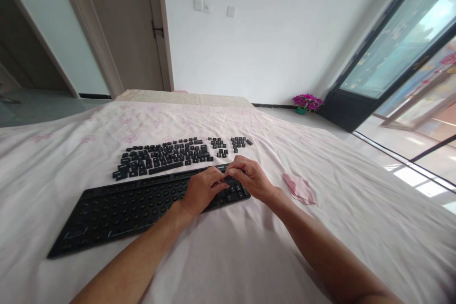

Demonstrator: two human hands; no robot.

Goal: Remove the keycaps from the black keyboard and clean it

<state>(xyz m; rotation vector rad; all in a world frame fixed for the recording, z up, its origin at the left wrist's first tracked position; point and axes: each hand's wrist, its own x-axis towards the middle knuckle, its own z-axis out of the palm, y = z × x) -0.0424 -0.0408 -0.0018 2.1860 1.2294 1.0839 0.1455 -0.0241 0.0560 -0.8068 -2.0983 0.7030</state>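
A black keyboard base (121, 209) lies on a pale pink bedsheet (249, 256), most of its keycaps gone. The removed black keycaps (164, 156) lie in rows on the sheet just behind it, with two smaller groups (238, 142) to the right. Both hands meet over the keyboard's right end. My left hand (202, 192) is curled with its fingers pressed on the keys there. My right hand (251, 175) is bent with its fingertips pinched together beside the left hand's fingers. What the fingertips hold, if anything, is hidden.
A folded pink cloth (299, 188) lies on the sheet right of my right hand. A pot of purple flowers (307, 102) stands on the floor by the white wall. A glass sliding door (399, 57) is at the right, a wooden door (121, 28) at the back left.
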